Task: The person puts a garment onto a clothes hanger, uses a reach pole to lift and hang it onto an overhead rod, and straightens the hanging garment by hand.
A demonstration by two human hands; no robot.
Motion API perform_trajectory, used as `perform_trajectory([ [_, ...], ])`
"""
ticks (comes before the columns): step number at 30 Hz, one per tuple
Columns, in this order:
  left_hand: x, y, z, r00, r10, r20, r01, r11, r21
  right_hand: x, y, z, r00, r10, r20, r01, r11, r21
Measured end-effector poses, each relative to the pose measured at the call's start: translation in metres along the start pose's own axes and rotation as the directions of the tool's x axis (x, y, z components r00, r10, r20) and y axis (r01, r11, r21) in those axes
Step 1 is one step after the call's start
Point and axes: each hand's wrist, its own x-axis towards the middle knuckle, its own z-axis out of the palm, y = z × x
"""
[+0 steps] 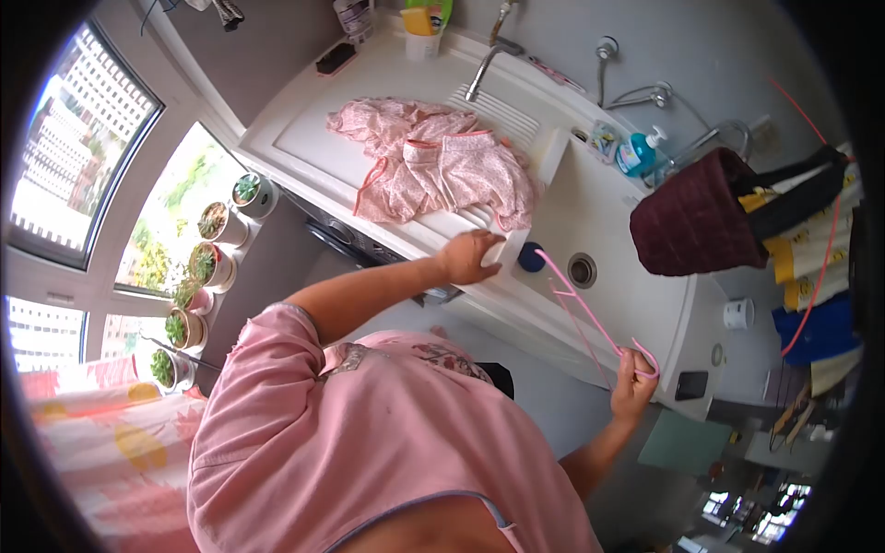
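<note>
A pink clothes hanger (590, 316) is held by its hook end in my right hand (631, 385), its long bar reaching left over the basin edge. My left hand (472, 257) is at the front rim of the white sink counter (309, 138), thumb and fingers apart, with nothing visible in it. Just beyond that hand, pink patterned clothes with red trim (442, 175) lie bunched on the washboard side. A dark blue round object (531, 257) sits in the basin near my left hand.
A faucet (479, 74) rises behind the clothes. A blue soap bottle (636, 152) stands at the basin's back edge. On the right hangs a dark maroon bag (691, 217). Potted plants (214, 265) line the window at left. A brush (336, 59) lies at the back left.
</note>
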Motion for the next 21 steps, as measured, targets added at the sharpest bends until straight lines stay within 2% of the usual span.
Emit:
perform_trajectory([
  [1, 0.013, -0.015, -0.004, 0.999, 0.003, -0.040, -0.001, 0.999, 0.033, 0.012, 0.000, 0.007, 1.000, -0.012, 0.016, 0.012, 1.000, 0.016],
  [2, 0.024, -0.030, -0.009, 0.970, 0.125, -0.211, -0.086, 0.979, 0.185, 0.023, 0.001, 0.014, 0.996, -0.060, 0.062, 0.056, 0.997, 0.059],
  [3, 0.039, -0.031, -0.026, 0.982, 0.047, -0.181, -0.008, 0.977, 0.212, 0.033, 0.001, 0.021, 0.989, -0.108, 0.099, 0.098, 0.990, 0.103],
  [4, 0.051, -0.035, -0.035, 0.956, -0.005, -0.293, 0.087, 0.960, 0.266, 0.041, 0.000, 0.027, 0.983, -0.148, 0.105, 0.132, 0.980, 0.146],
  [6, 0.076, -0.043, -0.053, 0.917, -0.142, -0.374, 0.304, 0.855, 0.420, 0.051, -0.006, 0.037, 0.979, -0.167, 0.116, 0.148, 0.977, 0.152],
  [9, 0.097, -0.071, -0.056, 0.834, -0.199, -0.514, 0.432, 0.815, 0.386, 0.058, -0.001, 0.036, 0.969, -0.183, 0.167, 0.165, 0.979, 0.116],
  [10, 0.101, -0.072, -0.057, 0.827, -0.197, -0.527, 0.434, 0.819, 0.376, 0.059, -0.001, 0.037, 0.974, -0.189, 0.125, 0.174, 0.977, 0.121],
  [12, 0.103, -0.068, -0.058, 0.917, -0.171, -0.361, 0.345, 0.794, 0.500, 0.057, -0.001, 0.032, 0.985, -0.147, 0.091, 0.139, 0.987, 0.083],
  [13, 0.102, -0.058, -0.059, 0.928, -0.129, -0.349, 0.323, 0.744, 0.584, 0.053, 0.003, 0.031, 0.985, -0.147, 0.087, 0.140, 0.987, 0.080],
  [14, 0.095, -0.046, -0.051, 0.951, 0.091, -0.297, 0.143, 0.720, 0.679, 0.044, 0.011, 0.029, 0.997, -0.068, 0.022, 0.066, 0.995, 0.081],
  [15, 0.084, -0.035, -0.046, 0.925, 0.307, -0.223, -0.029, 0.644, 0.765, 0.036, 0.017, 0.030, 0.999, 0.007, -0.049, -0.002, 0.995, 0.097],
  [17, 0.070, -0.030, -0.024, 0.917, 0.355, -0.181, -0.152, 0.731, 0.665, 0.024, 0.018, 0.036, 0.994, 0.095, -0.054, -0.088, 0.989, 0.117],
  [19, 0.047, -0.026, -0.005, 0.951, 0.309, 0.002, -0.273, 0.837, 0.475, 0.018, 0.012, 0.041, 0.983, 0.161, -0.087, -0.145, 0.975, 0.168],
  [20, 0.036, -0.025, -0.003, 0.919, 0.392, 0.043, -0.358, 0.782, 0.510, 0.018, 0.007, 0.044, 0.982, 0.171, -0.086, -0.156, 0.975, 0.157],
  [21, 0.027, -0.022, -0.007, 0.904, 0.427, -0.016, -0.393, 0.846, 0.360, 0.019, 0.000, 0.048, 0.979, 0.167, -0.116, -0.148, 0.977, 0.156],
])
